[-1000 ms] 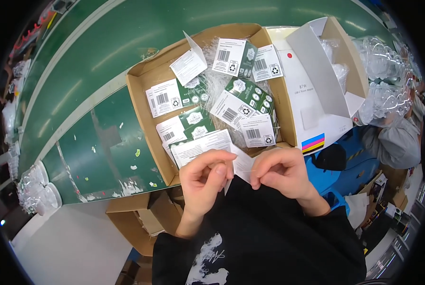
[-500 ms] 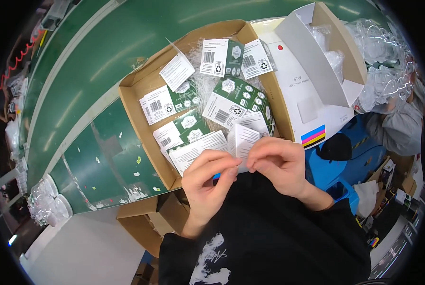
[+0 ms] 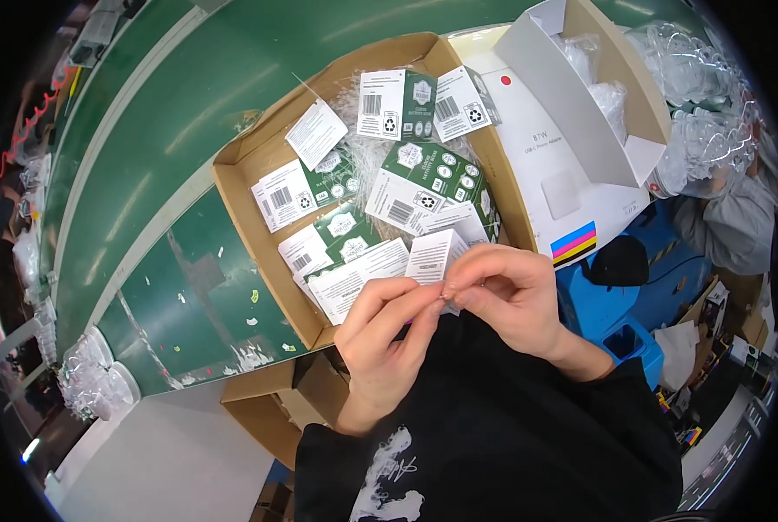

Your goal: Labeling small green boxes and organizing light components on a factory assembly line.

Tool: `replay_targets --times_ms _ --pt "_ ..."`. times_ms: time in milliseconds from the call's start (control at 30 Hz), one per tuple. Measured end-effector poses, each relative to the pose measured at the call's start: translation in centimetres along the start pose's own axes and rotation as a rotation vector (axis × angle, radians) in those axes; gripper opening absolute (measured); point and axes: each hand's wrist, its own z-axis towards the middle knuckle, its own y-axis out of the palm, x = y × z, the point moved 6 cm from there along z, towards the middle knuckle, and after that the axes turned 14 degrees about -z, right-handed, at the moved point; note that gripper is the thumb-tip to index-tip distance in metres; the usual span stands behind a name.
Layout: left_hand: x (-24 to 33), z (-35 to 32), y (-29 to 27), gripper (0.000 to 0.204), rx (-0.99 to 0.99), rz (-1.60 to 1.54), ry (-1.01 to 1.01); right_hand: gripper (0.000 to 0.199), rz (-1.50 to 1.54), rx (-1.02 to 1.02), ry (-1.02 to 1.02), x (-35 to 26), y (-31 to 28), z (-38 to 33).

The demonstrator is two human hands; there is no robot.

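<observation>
My left hand and my right hand meet at the fingertips over the near edge of a shallow cardboard box. Both are closed in a pinch, tips touching or nearly so. What lies between them is too small to make out. Just beyond the fingers hangs a folded white card tag with printed text, its lower part hidden by my hands. Inside the cardboard box, several green-and-white card tags lie on clear plastic strands.
Right of the box lies a flat white carton, with an open white box of clear wrapped pieces on it. Clear plastic items pile up at far right. Another clear bundle sits at the green table's left edge.
The white tag beyond my fingers has turned and now shows a broader face. My fingertips have come closer together. The whole view has shifted slightly.
</observation>
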Motion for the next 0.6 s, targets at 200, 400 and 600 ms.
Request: replay_targets --times_ms 200,400,600 --pt "0.07 -0.16 0.02 0.018 0.015 0.007 -0.007 0.009 0.018 -0.019 0.025 0.08 0.04 0.04" --pt "0.03 -0.12 0.0 0.018 0.016 0.012 -0.002 0.013 0.022 -0.06 0.062 0.21 0.03 0.04" --pt "0.41 -0.09 0.22 0.02 0.003 0.03 0.015 0.019 0.059 -0.04 0.106 0.69 -0.18 0.07"
